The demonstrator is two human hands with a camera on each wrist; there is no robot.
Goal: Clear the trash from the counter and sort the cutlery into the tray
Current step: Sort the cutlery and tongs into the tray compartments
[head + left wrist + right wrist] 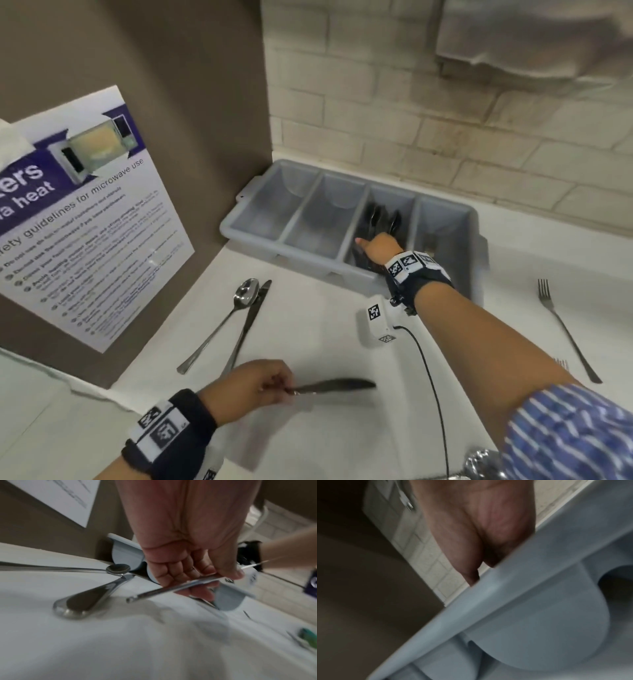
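A grey four-compartment cutlery tray (253,237) stands against the tiled back wall. My right hand (376,246) reaches into its third compartment, where dark cutlery (378,216) lies. The tray rim (505,588) hides its fingers in the right wrist view, so any grasp is unclear. Low in the middle, my left hand (270,383) pinches a table knife (335,385) by the handle (163,589), blade pointing right, just above the counter. A spoon (246,291) and a second knife (251,315) lie side by side left of the tray. A fork (561,325) lies at the right.
A brown panel with a microwave poster (85,219) walls off the left side. Another fork's tines (561,364) peek from behind my right forearm. Crumpled foil (479,460) sits at the bottom edge. White tissue (10,144) shows at the far left.
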